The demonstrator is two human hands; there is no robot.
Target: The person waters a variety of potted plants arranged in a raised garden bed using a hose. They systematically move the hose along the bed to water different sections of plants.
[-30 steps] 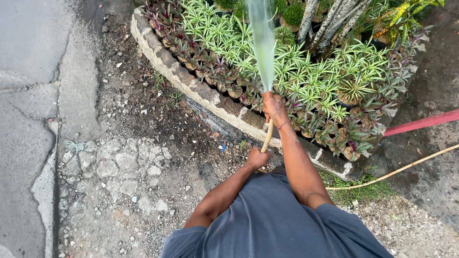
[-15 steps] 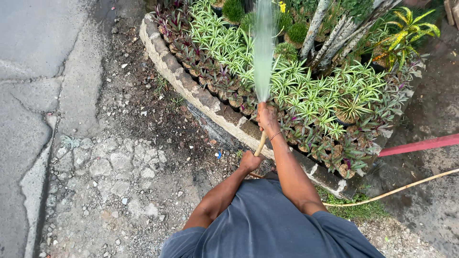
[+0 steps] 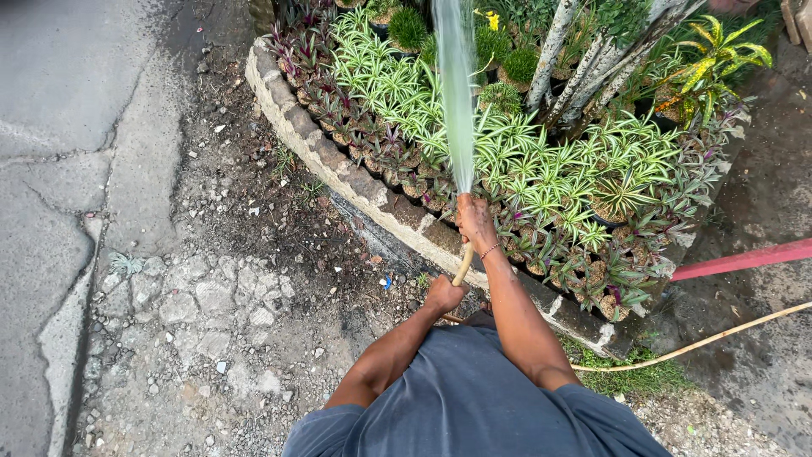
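Observation:
My right hand [image 3: 475, 222] grips the end of a tan garden hose [image 3: 463, 264], and a broad jet of water [image 3: 455, 93] sprays up and away from it over the plants. Just behind it, my left hand [image 3: 443, 295] holds the same hose lower down. The water falls on striped green-and-white plants [image 3: 541, 161] in a raised bed. Purple-leaved plants [image 3: 355, 127] line the bed's stone edge [image 3: 338, 169].
The hose [image 3: 702, 343] trails off to the right across wet ground. A red bar [image 3: 744, 258] lies at the right. Pale tree stems [image 3: 584, 68] rise in the bed. Cracked pavement [image 3: 59, 211] and loose stones [image 3: 203, 305] lie to the left.
The view has drifted so the bed sits further right and lower. Both hands keep hold of the hose and the jet keeps spraying over the plants.

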